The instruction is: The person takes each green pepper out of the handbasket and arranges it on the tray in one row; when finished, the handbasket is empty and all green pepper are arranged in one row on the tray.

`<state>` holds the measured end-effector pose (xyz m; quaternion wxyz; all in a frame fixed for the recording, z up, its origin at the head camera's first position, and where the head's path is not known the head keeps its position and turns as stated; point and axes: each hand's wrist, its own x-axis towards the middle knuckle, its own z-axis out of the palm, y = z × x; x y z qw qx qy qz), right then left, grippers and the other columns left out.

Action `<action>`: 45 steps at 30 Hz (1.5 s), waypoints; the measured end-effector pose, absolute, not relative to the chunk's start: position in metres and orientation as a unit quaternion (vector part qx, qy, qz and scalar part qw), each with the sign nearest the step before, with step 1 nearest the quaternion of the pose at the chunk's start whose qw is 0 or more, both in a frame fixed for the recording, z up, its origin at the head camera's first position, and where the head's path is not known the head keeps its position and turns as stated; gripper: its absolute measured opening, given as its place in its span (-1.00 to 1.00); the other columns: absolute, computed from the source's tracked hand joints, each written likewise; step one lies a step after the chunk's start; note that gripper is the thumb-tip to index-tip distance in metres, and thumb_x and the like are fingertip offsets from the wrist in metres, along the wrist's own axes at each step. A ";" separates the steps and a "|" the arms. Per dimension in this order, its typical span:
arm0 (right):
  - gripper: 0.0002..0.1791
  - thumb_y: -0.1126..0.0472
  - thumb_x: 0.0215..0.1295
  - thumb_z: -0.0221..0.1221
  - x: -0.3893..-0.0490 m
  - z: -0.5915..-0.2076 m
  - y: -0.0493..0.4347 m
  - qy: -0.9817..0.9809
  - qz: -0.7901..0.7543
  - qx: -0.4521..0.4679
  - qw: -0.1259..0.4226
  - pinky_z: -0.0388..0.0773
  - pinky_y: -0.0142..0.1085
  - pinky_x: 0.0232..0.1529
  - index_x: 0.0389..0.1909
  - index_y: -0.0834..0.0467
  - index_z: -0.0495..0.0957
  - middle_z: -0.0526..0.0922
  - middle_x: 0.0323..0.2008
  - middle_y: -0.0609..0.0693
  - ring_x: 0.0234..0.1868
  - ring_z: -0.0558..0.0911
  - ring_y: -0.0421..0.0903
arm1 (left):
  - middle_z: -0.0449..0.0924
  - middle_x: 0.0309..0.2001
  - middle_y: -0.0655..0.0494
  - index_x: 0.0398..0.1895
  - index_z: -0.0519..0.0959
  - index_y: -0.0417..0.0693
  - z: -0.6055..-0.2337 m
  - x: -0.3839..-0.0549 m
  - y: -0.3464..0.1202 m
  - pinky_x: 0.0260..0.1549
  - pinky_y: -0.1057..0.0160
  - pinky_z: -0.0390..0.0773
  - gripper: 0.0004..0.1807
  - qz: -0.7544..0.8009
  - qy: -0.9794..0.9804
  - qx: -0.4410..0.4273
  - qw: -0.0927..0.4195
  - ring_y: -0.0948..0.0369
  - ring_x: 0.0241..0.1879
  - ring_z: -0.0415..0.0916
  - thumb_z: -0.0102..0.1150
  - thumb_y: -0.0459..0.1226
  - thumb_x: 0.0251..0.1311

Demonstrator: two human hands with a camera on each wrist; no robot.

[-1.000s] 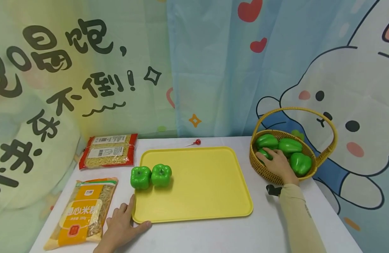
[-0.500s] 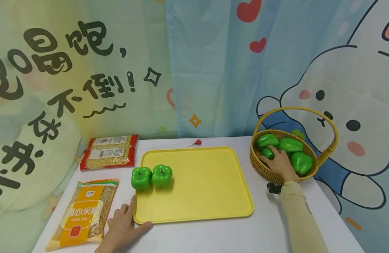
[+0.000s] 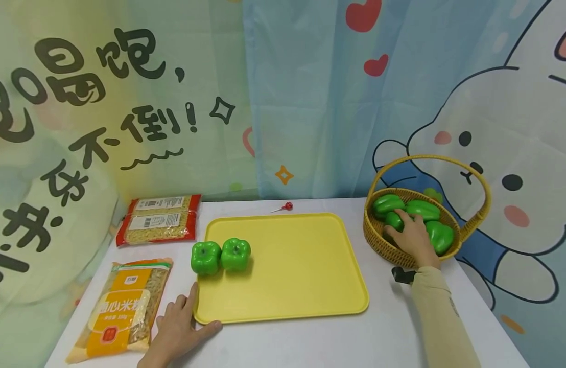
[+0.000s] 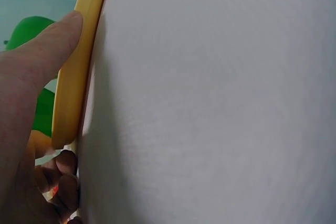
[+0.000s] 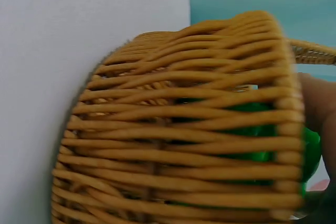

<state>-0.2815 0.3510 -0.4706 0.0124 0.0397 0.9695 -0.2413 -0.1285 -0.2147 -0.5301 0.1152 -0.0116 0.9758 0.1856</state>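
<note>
In the head view, my left hand (image 3: 179, 327) touches the near left corner of a yellow tray (image 3: 301, 271), thumb and index finger spread along its edges. The left wrist view has the thumb (image 4: 63, 32) against the tray's rim. Two green bell peppers (image 3: 206, 258) stand side by side at the tray's left. My right hand (image 3: 413, 237) reaches into a wicker basket (image 3: 375, 240) and grips a green bell pepper (image 3: 394, 221) with curled fingers. Other green peppers (image 3: 387, 205) lie around it. The basket's wall hides most of that grip in the right wrist view.
A red-edged bag (image 3: 159, 220) lies at the back left and an orange-labelled bag (image 3: 119, 309) in front of it. A small red-headed tool (image 3: 287, 206) lies behind the tray. The basket's tall handle (image 3: 430, 157) arches over its opening. A printed curtain hangs behind.
My right hand has shifted slightly to the right inside the basket, and the bell pepper under its fingers has moved with it. My left hand and the tray stay in place.
</note>
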 end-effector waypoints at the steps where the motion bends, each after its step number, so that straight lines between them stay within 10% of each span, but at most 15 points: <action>1: -0.16 -0.10 0.50 0.03 -0.280 -0.468 0.350 0.969 -0.244 0.039 0.006 0.19 0.51 0.18 0.59 0.21 -0.06 -0.13 0.43 0.65 0.36 0.07 0.68 | 0.41 -0.05 -0.08 0.59 0.04 -0.16 -0.530 -0.129 -0.215 -0.30 0.02 0.26 0.36 0.185 0.976 -0.012 0.116 0.06 -0.20 0.25 0.23 0.51 -0.12; 22: -0.17 -0.13 0.37 0.23 -0.245 -0.426 0.287 0.955 -0.283 -0.041 -0.078 0.33 0.37 0.17 0.49 0.21 0.18 0.13 0.40 0.46 0.29 0.32 0.46 | 0.41 -0.04 -0.08 0.59 0.05 -0.16 -0.531 -0.129 -0.215 -0.29 0.03 0.24 0.37 0.185 0.976 -0.014 0.115 0.06 -0.19 0.26 0.24 0.51 -0.13; 45: -0.10 -0.01 0.15 0.43 -0.252 -0.463 0.203 0.940 -0.307 -0.144 0.039 0.56 0.03 0.00 0.36 0.32 0.22 0.54 0.09 0.31 0.01 0.59 0.12 | 0.41 -0.07 -0.05 0.59 0.05 -0.15 -0.531 -0.129 -0.215 -0.30 0.02 0.26 0.37 0.186 0.976 -0.016 0.116 0.07 -0.21 0.24 0.23 0.52 -0.14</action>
